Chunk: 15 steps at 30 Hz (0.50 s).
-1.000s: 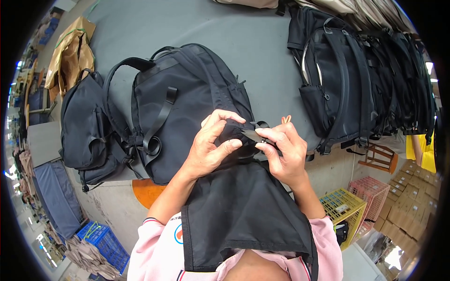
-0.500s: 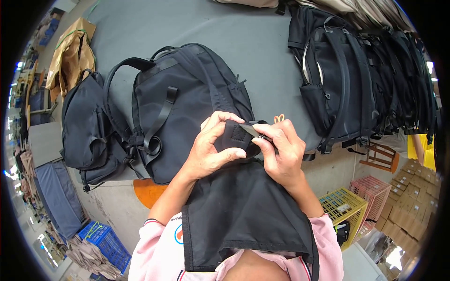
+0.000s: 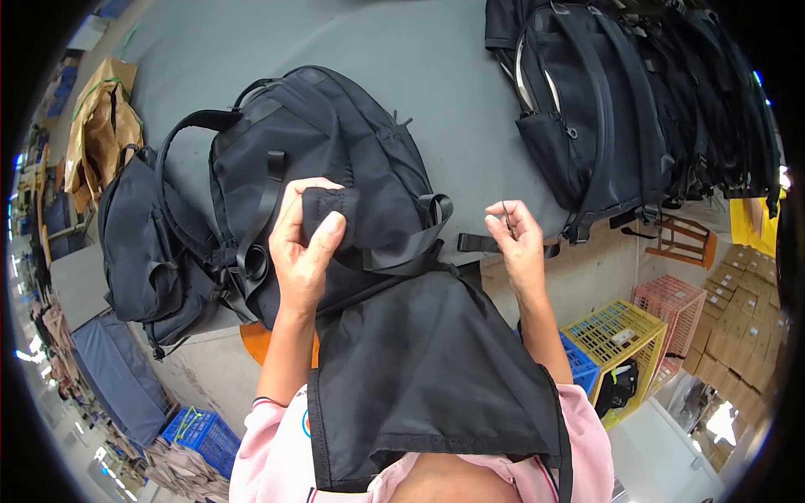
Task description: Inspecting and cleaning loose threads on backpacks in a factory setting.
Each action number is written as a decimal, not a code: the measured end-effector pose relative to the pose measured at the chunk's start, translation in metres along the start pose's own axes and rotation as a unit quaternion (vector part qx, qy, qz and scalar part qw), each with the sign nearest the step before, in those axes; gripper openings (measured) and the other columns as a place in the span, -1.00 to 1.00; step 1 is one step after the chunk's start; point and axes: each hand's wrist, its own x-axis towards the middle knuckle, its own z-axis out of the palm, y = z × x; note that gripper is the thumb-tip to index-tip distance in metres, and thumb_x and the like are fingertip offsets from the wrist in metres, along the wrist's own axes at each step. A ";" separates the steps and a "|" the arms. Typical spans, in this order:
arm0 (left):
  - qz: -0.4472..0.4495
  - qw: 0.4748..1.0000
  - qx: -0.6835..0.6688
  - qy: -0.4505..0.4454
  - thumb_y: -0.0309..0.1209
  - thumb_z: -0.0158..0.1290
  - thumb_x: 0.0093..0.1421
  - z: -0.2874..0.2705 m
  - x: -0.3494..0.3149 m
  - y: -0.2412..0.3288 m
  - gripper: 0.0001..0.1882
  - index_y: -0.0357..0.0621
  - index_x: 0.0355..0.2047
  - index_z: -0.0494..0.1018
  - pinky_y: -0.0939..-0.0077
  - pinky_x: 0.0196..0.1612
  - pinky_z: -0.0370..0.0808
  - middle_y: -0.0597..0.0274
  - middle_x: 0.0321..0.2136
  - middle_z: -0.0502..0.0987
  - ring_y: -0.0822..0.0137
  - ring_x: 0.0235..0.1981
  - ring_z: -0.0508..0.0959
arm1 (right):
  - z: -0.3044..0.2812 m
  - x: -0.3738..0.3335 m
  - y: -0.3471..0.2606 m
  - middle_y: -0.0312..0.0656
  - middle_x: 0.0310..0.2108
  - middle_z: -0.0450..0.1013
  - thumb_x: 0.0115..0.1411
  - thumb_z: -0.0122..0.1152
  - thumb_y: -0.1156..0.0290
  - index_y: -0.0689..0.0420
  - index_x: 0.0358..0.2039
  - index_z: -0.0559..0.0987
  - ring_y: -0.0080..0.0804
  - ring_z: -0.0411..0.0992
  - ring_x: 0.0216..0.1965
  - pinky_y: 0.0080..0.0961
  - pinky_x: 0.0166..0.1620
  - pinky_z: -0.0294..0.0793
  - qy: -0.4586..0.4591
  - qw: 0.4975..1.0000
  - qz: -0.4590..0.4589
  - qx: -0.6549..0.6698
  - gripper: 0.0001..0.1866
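A black backpack (image 3: 381, 172) lies on the grey table before me. My left hand (image 3: 300, 251) is closed on the end of its padded shoulder strap (image 3: 329, 204), thumb in front and fingers behind, raised over the bag. From that strap, black webbing (image 3: 402, 258) loops to the right. My right hand (image 3: 523, 251) is off to the right, apart from the backpack. A small pair of scissors (image 3: 508, 220) is pinched in its fingers, a thin dark blade pointing up; the rest is hidden by the fingers. A loose webbing end (image 3: 476, 242) lies beside this hand.
Several black backpacks (image 3: 587, 117) stand in a row at the right of the grey table (image 3: 453, 67). Another black bag (image 3: 151, 235) lies at the left, near a brown paper package (image 3: 105, 138). Yellow (image 3: 616, 331) and pink (image 3: 675, 302) crates stand below, right of the table.
My right hand has drawn away from the strap to the right with the scissors. My left hand has shifted left, still holding the strap end. The view has moved slightly.
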 end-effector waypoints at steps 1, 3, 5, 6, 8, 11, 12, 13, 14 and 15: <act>-0.001 1.000 0.001 -0.003 -0.35 0.06 0.08 0.001 -0.001 0.003 -0.74 -0.33 -0.31 0.44 0.64 -0.14 0.29 0.21 -0.27 0.39 0.41 -0.24 0.37 | 0.000 -0.005 -0.001 -0.48 -0.59 0.23 0.15 0.17 0.48 0.20 -0.34 0.46 -0.78 0.15 -0.59 -0.78 -0.52 0.15 0.003 1.000 0.002 0.002 -0.89; 0.044 0.993 0.106 -0.036 -0.21 0.03 0.10 0.001 0.001 0.011 -0.67 -0.29 -0.38 0.43 0.45 -0.06 0.27 0.14 -0.29 0.45 0.31 -0.25 0.40 | 0.004 -0.011 -0.009 -0.47 -0.62 0.22 0.23 0.08 0.39 0.21 -0.35 0.46 -0.80 0.09 -0.64 -0.78 -0.58 0.09 -0.037 0.992 0.093 0.077 -0.86; 0.223 0.918 0.191 -0.267 0.18 -0.03 0.07 0.003 0.013 0.021 -0.45 -0.12 -0.57 0.40 0.06 0.08 0.10 0.18 -0.27 0.51 0.21 -0.23 0.45 | 0.013 -0.005 -0.017 -0.43 -0.63 0.24 0.28 0.01 0.34 0.23 -0.35 0.46 -0.79 0.09 -0.68 -0.77 -0.61 0.09 -0.026 0.996 0.040 0.069 -0.80; 0.233 0.892 0.166 -0.351 0.23 -0.06 0.06 0.011 0.013 0.026 -0.42 -0.08 -0.59 0.40 0.04 0.12 0.07 0.22 -0.27 0.51 0.21 -0.18 0.46 | 0.017 0.000 -0.025 -0.41 -0.63 0.26 0.29 -0.01 0.34 0.23 -0.35 0.46 -0.78 0.11 -0.68 -0.77 -0.61 0.12 -0.015 0.994 0.017 0.105 -0.79; 0.139 0.892 -0.034 -0.430 0.11 0.00 0.10 0.011 0.003 0.020 -0.49 -0.14 -0.56 0.44 0.10 0.07 0.24 0.15 -0.27 0.53 0.15 -0.15 0.48 | 0.026 0.012 -0.048 -0.37 -0.63 0.30 0.31 -0.04 0.33 0.25 -0.34 0.47 -0.76 0.15 -0.68 -0.78 -0.59 0.18 -0.009 0.987 -0.026 0.156 -0.77; 0.117 0.958 0.005 -0.263 -0.20 0.12 0.09 -0.018 0.010 0.037 -0.70 -0.23 -0.51 0.48 0.30 -0.04 0.39 0.07 -0.26 0.55 0.13 -0.15 0.50 | 0.029 0.033 -0.049 -0.34 -0.56 0.38 0.26 0.02 0.38 0.24 -0.35 0.52 -0.77 0.21 -0.63 -0.79 -0.54 0.20 -0.036 0.992 -0.053 0.111 -0.81; 0.160 0.972 0.101 -0.136 -0.36 0.10 0.07 -0.035 0.020 0.039 -0.82 -0.24 -0.47 0.47 0.34 -0.03 0.38 0.05 -0.24 0.53 0.17 -0.13 0.49 | 0.032 0.040 -0.053 -0.34 -0.56 0.38 0.26 0.02 0.38 0.24 -0.35 0.52 -0.77 0.21 -0.63 -0.79 -0.54 0.20 -0.049 0.991 -0.061 0.112 -0.81; 0.159 0.975 0.153 -0.028 -0.46 0.07 0.07 -0.047 0.038 0.044 -0.88 -0.25 -0.38 0.47 0.35 0.01 0.35 0.03 -0.20 0.49 0.17 -0.09 0.46 | 0.031 0.047 -0.059 -0.34 -0.55 0.40 0.24 0.05 0.38 0.22 -0.34 0.53 -0.78 0.21 -0.64 -0.79 -0.55 0.20 -0.060 0.997 -0.047 0.026 -0.82; 0.167 0.953 0.236 0.087 -0.49 0.06 0.07 -0.069 0.050 0.045 -0.81 -0.27 -0.28 0.44 0.35 0.08 0.28 0.01 -0.13 0.44 0.15 -0.03 0.41 | 0.036 0.054 -0.065 -0.34 -0.54 0.42 0.22 0.09 0.37 0.21 -0.33 0.55 -0.78 0.21 -0.64 -0.80 -0.57 0.20 -0.082 0.995 -0.036 -0.053 -0.83; 0.193 0.890 0.376 0.172 -0.45 0.08 0.06 -0.096 0.064 0.047 -0.69 -0.27 -0.16 0.40 0.34 0.13 0.22 -0.01 -0.06 0.40 0.13 0.04 0.37 | 0.044 0.061 -0.067 -0.34 -0.54 0.42 0.22 0.09 0.37 0.21 -0.33 0.55 -0.78 0.21 -0.64 -0.80 -0.57 0.20 -0.094 0.993 -0.048 -0.051 -0.83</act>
